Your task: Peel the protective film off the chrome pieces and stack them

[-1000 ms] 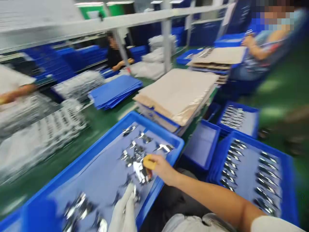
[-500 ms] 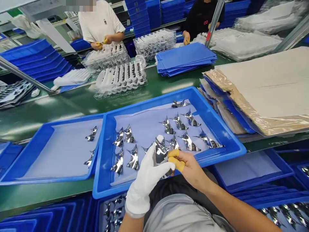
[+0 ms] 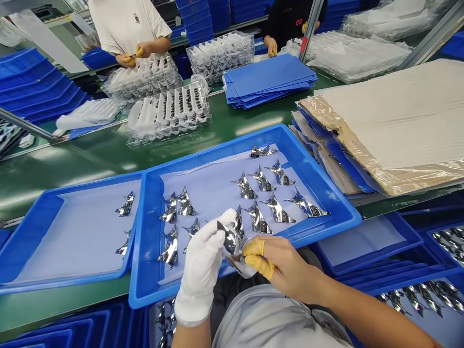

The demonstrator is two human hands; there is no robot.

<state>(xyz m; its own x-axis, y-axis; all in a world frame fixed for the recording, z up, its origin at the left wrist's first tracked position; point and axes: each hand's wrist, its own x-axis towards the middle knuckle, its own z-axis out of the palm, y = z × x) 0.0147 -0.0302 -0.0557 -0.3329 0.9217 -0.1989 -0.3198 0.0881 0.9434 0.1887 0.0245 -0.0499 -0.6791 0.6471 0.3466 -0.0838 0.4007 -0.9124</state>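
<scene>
My left hand [image 3: 203, 263], in a white glove, is closed around a curved, mirror-bright chrome part [image 3: 229, 240] held above the near edge of a blue tray [image 3: 290, 241]. Yellow finger cots cover the thumb and forefinger of my right hand [image 3: 275, 261], which pinch at the right end of that part. Something pale and thin [image 3: 248, 271] shows just below the pinch; I cannot make out what it is. On the white sheet in the tray lie several similar pointed chrome parts [image 3: 276, 209], grouped at left and right.
A second blue tray [image 3: 47, 203] with two chrome parts adjoins on the left. Behind are a clear blister tray [image 3: 170, 113], blue sheets [image 3: 268, 79] and a wrapped cardboard stack [image 3: 395, 121]. Two people work across the bench. More trays [image 3: 369, 246] sit below.
The held chrome part has tilted and turned between my hands, and both hands have shifted slightly. The whole view has moved, so the trays appear further left.
</scene>
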